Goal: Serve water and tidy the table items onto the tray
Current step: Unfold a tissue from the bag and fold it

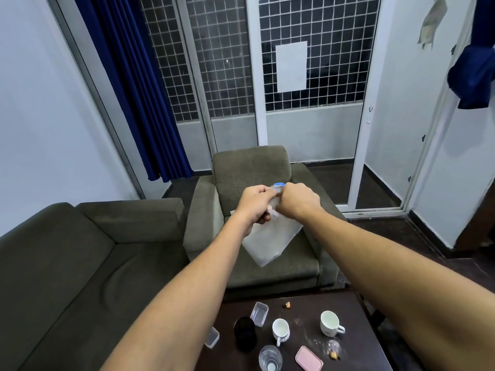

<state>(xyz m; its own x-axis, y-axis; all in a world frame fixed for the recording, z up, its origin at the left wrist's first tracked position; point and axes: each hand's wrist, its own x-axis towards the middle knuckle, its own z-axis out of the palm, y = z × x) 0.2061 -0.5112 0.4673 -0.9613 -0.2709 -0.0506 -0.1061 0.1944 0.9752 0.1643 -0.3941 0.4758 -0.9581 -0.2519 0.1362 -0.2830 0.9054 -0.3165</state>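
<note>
Nearest you, the dark table [308,319] carries two white cups [280,330], a glass [270,358], a black jar [245,333], clear boxes [259,313] and a pink lid [308,359]. Your forearms stretch out over it, left hand [254,203] and right hand [297,200] both clenched around a blue-capped bottle [278,186] and white cloth [270,241]. Beyond sits the armchair [251,167].

Dim, cool, even indoor light; wide-angle bending at edges; hands slightly blurred

The dark table [356,317] bears two white cups [280,329], a glass [270,358], clear containers [259,313], a black jar [245,333], a pink lid [308,359].
</note>
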